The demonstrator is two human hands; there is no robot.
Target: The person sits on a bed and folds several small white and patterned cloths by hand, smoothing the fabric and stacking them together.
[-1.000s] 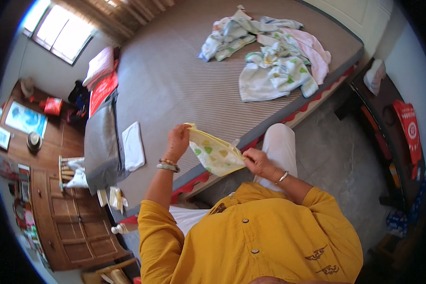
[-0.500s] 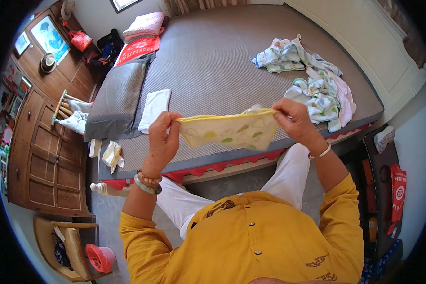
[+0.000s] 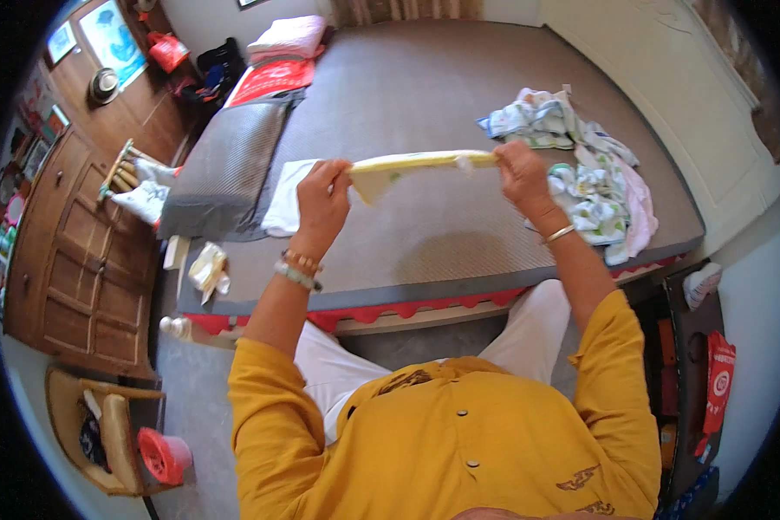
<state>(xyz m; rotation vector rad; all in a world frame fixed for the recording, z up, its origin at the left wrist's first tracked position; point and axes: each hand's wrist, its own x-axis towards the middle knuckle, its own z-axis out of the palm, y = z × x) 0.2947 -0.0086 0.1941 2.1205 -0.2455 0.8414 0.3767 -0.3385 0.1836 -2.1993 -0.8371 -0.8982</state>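
A thin, soft cloth (image 3: 425, 161) with a yellow border is held stretched above the bed (image 3: 390, 95), its top edge drawn nearly straight. One end is gripped by the closed left hand (image 3: 323, 198), the other by the closed right hand (image 3: 523, 179). The bed is faced in ribbed grey-brown fabric; its front edge is underhung by scalloped red trim (image 3: 400, 309). Open room is afforded between the flat white towel (image 3: 288, 201) and crumpled pile (image 3: 598, 195).

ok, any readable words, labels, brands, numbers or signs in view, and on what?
None legible enough to quote.
Red hanging item, far right: white lettering and round emblem, too small.
Red fabric on the bed: pale markings, too blurred.
Yellow-edged cloth between left hand and right hand: no text visible.
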